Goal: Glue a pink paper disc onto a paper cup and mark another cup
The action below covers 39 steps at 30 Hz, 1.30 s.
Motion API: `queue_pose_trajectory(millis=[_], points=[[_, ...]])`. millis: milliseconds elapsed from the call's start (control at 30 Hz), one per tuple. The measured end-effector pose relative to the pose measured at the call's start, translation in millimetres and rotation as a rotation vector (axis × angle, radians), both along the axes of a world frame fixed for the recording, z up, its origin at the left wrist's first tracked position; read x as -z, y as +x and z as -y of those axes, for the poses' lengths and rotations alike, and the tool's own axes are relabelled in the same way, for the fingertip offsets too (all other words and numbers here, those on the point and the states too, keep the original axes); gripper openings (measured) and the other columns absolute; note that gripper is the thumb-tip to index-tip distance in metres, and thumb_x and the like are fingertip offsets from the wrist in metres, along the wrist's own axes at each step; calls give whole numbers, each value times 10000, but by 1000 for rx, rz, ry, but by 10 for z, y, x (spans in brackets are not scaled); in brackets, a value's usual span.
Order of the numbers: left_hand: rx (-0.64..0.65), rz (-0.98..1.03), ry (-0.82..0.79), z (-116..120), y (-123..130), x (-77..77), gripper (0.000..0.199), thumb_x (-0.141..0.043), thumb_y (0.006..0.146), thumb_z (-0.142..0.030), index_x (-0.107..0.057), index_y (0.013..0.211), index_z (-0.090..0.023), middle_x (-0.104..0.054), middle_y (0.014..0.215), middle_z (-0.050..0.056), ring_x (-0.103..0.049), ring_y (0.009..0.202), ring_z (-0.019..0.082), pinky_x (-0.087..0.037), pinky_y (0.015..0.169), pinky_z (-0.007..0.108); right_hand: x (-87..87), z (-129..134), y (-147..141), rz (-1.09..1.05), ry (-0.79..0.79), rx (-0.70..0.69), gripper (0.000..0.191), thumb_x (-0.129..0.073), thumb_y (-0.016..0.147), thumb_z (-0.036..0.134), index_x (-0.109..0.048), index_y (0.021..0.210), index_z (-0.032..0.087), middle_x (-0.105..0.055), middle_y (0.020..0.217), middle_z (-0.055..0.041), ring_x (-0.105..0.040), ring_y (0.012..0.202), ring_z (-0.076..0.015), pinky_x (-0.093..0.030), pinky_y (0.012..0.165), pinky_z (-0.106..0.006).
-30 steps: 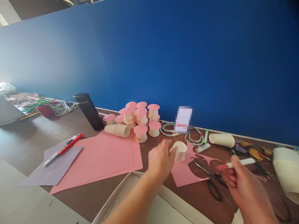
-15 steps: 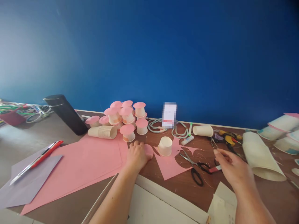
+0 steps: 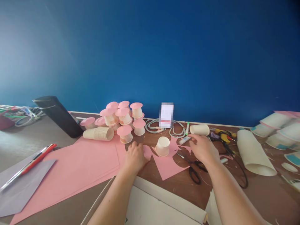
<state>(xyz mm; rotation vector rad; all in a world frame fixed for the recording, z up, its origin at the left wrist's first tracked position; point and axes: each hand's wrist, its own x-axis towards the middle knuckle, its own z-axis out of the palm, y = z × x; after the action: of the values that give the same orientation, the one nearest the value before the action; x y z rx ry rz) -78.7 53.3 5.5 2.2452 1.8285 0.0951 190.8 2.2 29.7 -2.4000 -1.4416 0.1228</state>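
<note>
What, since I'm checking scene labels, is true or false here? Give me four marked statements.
1. A pink paper disc lies beside the left hand. True.
2. The right hand grips the scissors. False: the scissors lie loose, and its fingertips are by the white tube.
3. The black flask is left of the pink-topped cups. True.
4. The white cup between the hands wears a pink disc. False: its top is white.

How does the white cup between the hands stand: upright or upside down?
Upside down: the white cup rests on its wider rim, narrower base upward.
</note>
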Motion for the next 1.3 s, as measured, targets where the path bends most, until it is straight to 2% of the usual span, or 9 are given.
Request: queue_pose_trajectory(millis=[200, 500, 633, 733, 800, 867, 933, 1100, 1300], points=[[-4, 40, -6, -19, -26, 16, 542, -636, 657, -440, -570, 1119, -165, -525, 1138, 142, -519, 1079, 323, -419, 868, 371, -97, -344, -63, 268, -300, -261, 378, -471, 814, 209, -625, 1152, 283, -529, 1116, -112, -598, 821, -213, -353, 627, -287], [7, 76, -46, -5, -42, -29, 579, -634, 664, -430, -538, 1169, -164, -510, 1177, 144, -498, 1118, 326, -415, 891, 365, 30, -336, -62, 335, -301, -323, 255, -428, 853, 198, -618, 1024, 193, -524, 1070, -126, -581, 837, -218, -350, 644, -294], [21, 108, -38, 10, -51, -49, 670, -655, 645, -454, -524, 1233, -161, -510, 1185, 154, -484, 1133, 341, -415, 903, 381, -96, -293, 14, 336, -222, -295, 261, -447, 834, 193, -605, 1040, 215, -557, 1080, -106, -580, 862, -224, -354, 629, -292], [62, 216, 28, 18, -43, -74, 735, -660, 666, -431, -470, 1328, -172, -496, 1253, 147, -439, 1196, 336, -373, 978, 407, -330, -142, -3, 61, 65, -64, 265, -567, 796, 364, -623, 1023, 239, -626, 952, -66, -572, 729, -199, -355, 584, -297], [100, 335, 77, 31, -16, -101, 671, -633, 718, -377, -468, 1342, -194, -490, 1292, 124, -423, 1219, 309, -343, 1021, 406, -448, 4, -105, -346, 398, 60, 343, -647, 740, 460, -633, 979, 214, -635, 817, -44, -560, 665, -166, -372, 556, -277], [126, 473, 114, 61, 31, -136, 573, -622, 752, -348, -514, 1298, -213, -513, 1271, 102, -439, 1198, 277, -349, 1022, 388, -466, 146, -273, -892, 704, 33, 354, -639, 747, 501, -629, 949, 210, -648, 846, -34, -552, 635, -124, -382, 515, -243], [136, 611, 149, 117, 95, -180, 484, -639, 754, -345, -567, 1217, -222, -560, 1179, 84, -481, 1127, 249, -389, 976, 364, -374, 250, -466, -1285, 855, 30, 343, -714, 698, 454, -627, 917, 204, -653, 882, -23, -548, 633, -90, -387, 494, -204], [223, 931, 152, 335, 287, -246, 231, -542, 843, -325, -594, 1036, -211, -576, 886, 29, -511, 725, 130, -446, 708, 276, -1, 320, -782, -1551, 840, 92, 352, -755, 689, 397, -651, 962, 201, -655, 890, -18, -573, 671, -91, -463, 536, -194], [278, 1208, -130, 502, 452, -180, 508, -637, 799, -471, -495, 1199, -190, -589, 961, 43, -507, 712, 108, -426, 627, 243, 125, 333, -825, -1617, 759, 37, 342, -766, 692, 364, -670, 992, 232, -649, 902, 5, -565, 692, -81, -471, 570, -187]])
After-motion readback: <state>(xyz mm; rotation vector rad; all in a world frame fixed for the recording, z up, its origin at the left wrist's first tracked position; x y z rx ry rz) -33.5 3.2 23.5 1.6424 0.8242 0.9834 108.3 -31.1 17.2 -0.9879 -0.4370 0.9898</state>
